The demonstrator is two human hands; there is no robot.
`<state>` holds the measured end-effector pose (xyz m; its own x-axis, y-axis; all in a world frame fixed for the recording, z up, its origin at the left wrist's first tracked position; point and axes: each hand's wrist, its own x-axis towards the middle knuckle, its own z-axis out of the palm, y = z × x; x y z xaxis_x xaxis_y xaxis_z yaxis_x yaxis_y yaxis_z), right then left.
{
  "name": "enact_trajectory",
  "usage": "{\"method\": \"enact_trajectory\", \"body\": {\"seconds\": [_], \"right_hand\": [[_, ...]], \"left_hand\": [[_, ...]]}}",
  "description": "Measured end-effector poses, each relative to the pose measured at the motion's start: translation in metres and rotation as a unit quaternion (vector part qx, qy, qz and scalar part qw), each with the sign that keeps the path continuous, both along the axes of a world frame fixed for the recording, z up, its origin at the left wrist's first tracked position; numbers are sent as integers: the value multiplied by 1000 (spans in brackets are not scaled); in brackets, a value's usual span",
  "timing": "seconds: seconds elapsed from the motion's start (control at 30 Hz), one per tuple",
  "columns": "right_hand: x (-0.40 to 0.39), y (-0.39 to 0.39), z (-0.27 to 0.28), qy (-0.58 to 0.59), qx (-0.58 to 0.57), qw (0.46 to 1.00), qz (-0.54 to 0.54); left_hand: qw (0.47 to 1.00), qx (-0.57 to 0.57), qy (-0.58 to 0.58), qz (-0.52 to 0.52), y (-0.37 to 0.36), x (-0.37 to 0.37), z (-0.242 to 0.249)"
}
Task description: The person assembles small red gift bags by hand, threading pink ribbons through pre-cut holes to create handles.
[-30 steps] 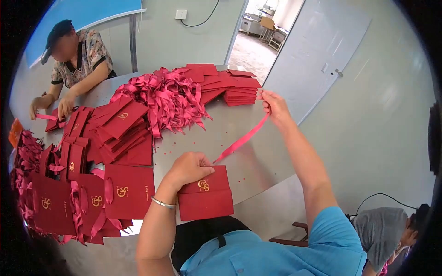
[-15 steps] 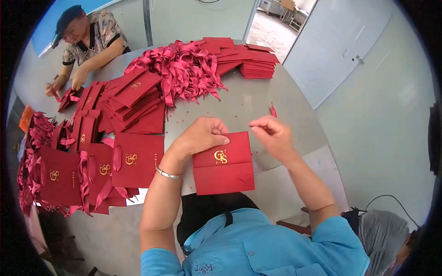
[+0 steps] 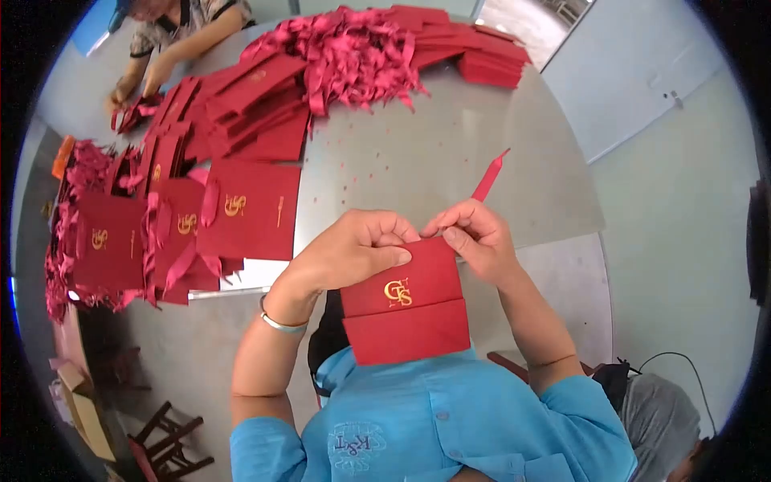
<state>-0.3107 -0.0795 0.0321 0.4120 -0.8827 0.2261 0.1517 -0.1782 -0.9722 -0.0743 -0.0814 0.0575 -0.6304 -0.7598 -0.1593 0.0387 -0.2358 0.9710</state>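
Note:
A flat, folded red paper bag [image 3: 405,333] with a gold "GTS" mark is held in front of my chest. My left hand [image 3: 353,249] grips it by the upper edge, thumb on the front and fingers behind. At the top right corner, my right hand [image 3: 479,245] is closed in a pinch, its fingertips against the bag's edge. A red-pink ribbon [image 3: 489,178] with a dark narrow tip sticks up from behind the right hand's fingers. Where the ribbon meets the bag is hidden by the fingers.
Finished-looking red bags with ribbon handles [image 3: 249,209] lie at the left of the grey table [image 3: 554,193]. Behind them are stacked bags [image 3: 257,96], a ribbon heap [image 3: 361,60] and another bag stack [image 3: 494,68]. A co-worker [image 3: 189,36] handles a bag at the far left.
My right hand has moved left to the bag's top corner, and more of the ribbon shows above it. The bag is tilted slightly more, and my view has dipped downward.

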Motion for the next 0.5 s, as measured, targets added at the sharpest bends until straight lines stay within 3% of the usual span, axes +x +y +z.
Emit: {"method": "enact_trajectory", "body": {"seconds": [0.17, 0.33, 0.5], "right_hand": [[12, 21, -5, 43, -71, 994, 73], [20, 7, 1, 66, -111, 986, 101], [21, 2, 1, 112, -122, 977, 134]], "left_hand": [[999, 26, 25, -5, 34, 20, -13], [997, 3, 13, 77, 41, 27, -21], [997, 57, 35, 48, 49, 27, -15]]}}
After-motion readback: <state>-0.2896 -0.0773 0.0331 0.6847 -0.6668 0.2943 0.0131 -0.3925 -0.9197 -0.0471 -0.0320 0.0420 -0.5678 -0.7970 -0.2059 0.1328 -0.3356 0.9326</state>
